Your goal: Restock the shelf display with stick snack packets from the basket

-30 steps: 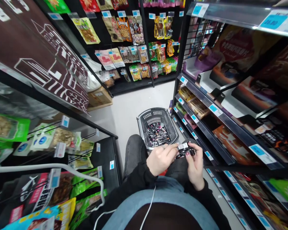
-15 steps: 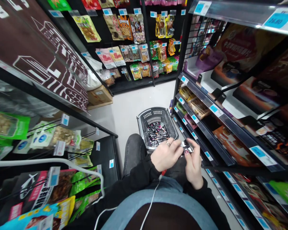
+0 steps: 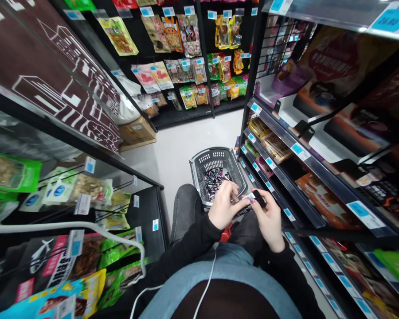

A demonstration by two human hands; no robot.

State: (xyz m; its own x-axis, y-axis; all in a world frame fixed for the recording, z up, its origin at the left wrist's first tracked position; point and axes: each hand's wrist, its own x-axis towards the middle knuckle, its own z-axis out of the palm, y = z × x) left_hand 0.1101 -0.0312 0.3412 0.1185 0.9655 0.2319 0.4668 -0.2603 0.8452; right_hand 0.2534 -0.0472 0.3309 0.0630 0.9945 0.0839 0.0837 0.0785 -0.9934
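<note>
Head camera view, looking down into a shop aisle: a small black-and-white packet (image 3: 258, 197) is held above the person's lap, just on the near side of a shopping basket. The right hand (image 3: 269, 217) is clamped on it, thumb on the near side and fingers curled around the far side. The left hand (image 3: 225, 204) reaches in from the other side, its thumb stretched to the packet's end and its fingers bent over the basket's near edge; whether those fingers also pinch anything cannot be told.

The grey plastic basket (image 3: 193, 173) stands on the pale floor (image 3: 173, 161) beyond the knees, with many small dark packets (image 3: 213, 177) lying loosely in its bottom. The person wears dark grey trousers (image 3: 186, 212) and black sleeves (image 3: 186, 248), with blue fabric (image 3: 219, 261) across the waist and a thin white cable (image 3: 208, 283) running down over it.

To the right rise black shelves with blue-and-white price labels (image 3: 299, 151). To the left, bagged foods (image 3: 89, 190) hang on a rack below a brown banner (image 3: 63, 84). Colourful snack bags (image 3: 189, 35) fill the far wall, near a cardboard box (image 3: 138, 133).
</note>
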